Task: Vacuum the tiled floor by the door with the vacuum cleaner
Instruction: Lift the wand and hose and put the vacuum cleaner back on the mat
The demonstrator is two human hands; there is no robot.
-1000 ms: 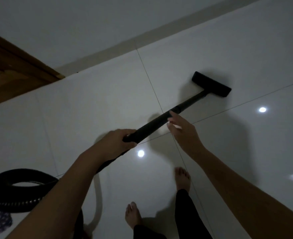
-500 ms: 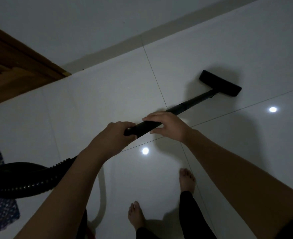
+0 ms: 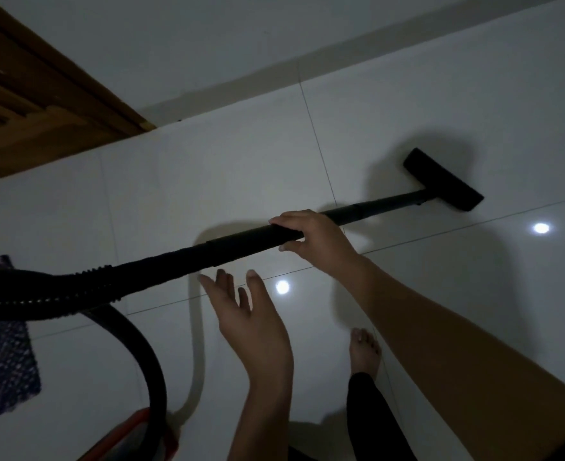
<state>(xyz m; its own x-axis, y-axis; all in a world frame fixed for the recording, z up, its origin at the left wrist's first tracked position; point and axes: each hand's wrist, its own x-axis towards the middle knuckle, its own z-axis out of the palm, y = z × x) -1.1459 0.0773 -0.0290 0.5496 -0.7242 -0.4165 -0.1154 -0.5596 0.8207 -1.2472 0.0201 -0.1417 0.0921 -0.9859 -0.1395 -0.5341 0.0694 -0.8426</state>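
Observation:
The vacuum's black wand stretches from the ribbed hose at the left to the flat black floor nozzle, which rests on the glossy white tiled floor at the right. My right hand grips the wand near its middle. My left hand hovers just below the wand, palm up, fingers spread, holding nothing. The wooden door stands at the upper left.
The hose loops down to a red-edged vacuum body at the bottom. A dark patterned mat lies at the left edge. My bare foot stands on the tiles at lower centre. A pale skirting strip runs along the wall.
My left hand has let go of the wand and dropped below it, fingers now spread. My right hand keeps its grip. The nozzle stays far right.

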